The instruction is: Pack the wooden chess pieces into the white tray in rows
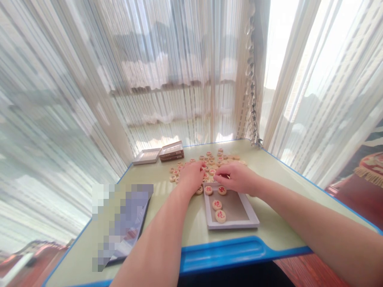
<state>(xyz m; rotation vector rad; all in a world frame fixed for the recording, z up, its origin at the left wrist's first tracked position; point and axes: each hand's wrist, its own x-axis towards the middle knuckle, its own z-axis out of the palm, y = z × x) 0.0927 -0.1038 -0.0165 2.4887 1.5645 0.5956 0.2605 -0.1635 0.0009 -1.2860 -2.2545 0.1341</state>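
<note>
Round wooden Chinese chess pieces with red or dark characters lie spread across the table beyond my hands. My left hand rests among them, its fingers bent loosely and slightly apart. Just above the far edge of a shallow white box tray, my right hand has its thumb and fingertips a little apart, close to the pieces; nothing shows between them. Inside the tray lie several red-marked pieces, among them one in the near left corner. Both hands hide some pieces beneath them.
At the table's far left, an open white lid lies beside stacked small boxes. A flat, dark-edged object, partly pixelated, lies to my left. The table has a blue rim and a front groove. Curtains hang behind.
</note>
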